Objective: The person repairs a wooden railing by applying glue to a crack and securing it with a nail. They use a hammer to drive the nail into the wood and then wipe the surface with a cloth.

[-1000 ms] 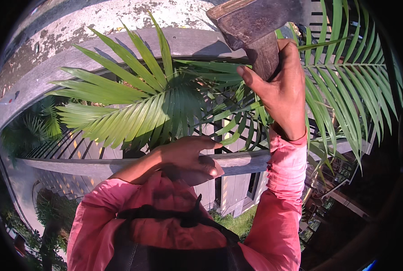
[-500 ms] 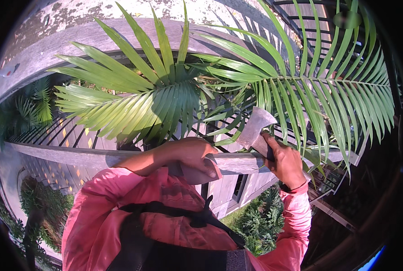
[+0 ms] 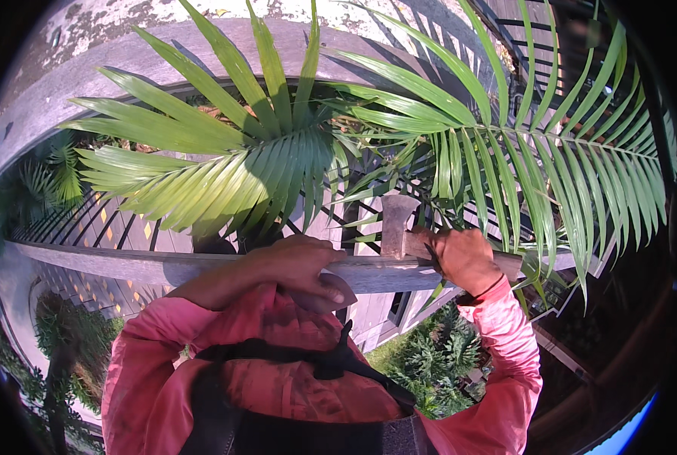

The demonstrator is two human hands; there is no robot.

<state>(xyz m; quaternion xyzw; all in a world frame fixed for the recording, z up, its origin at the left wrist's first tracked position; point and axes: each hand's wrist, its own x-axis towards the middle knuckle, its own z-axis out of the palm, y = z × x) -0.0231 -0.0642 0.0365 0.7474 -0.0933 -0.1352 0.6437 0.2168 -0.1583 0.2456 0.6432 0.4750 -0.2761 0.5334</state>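
Note:
My right hand (image 3: 467,258) is closed round the wooden handle of a hatchet, close behind its head. The hatchet (image 3: 397,221) has a worn grey steel head that stands upright at the grey wooden top rail (image 3: 384,277), its handle lying level to the right. My left hand (image 3: 300,265) bends over the rail to the left of the hatchet. Between its thumb and fingers is a flat reddish-brown piece (image 3: 329,296), stiff and thin like a sheet; its exact kind is unclear, and part of it is hidden by the hand.
Green palm fronds (image 3: 224,167) spread just beyond the rail, and a long frond (image 3: 551,144) reaches right above my right hand. Dark metal bars (image 3: 118,227) run beneath the rail. A dark strap (image 3: 308,356) crosses my red shirt. Plants (image 3: 437,364) grow far below.
The hatchet has come down and left, turning from a tilt to level along the rail. My right hand moved with it. My left hand shifted slightly left with the flat piece.

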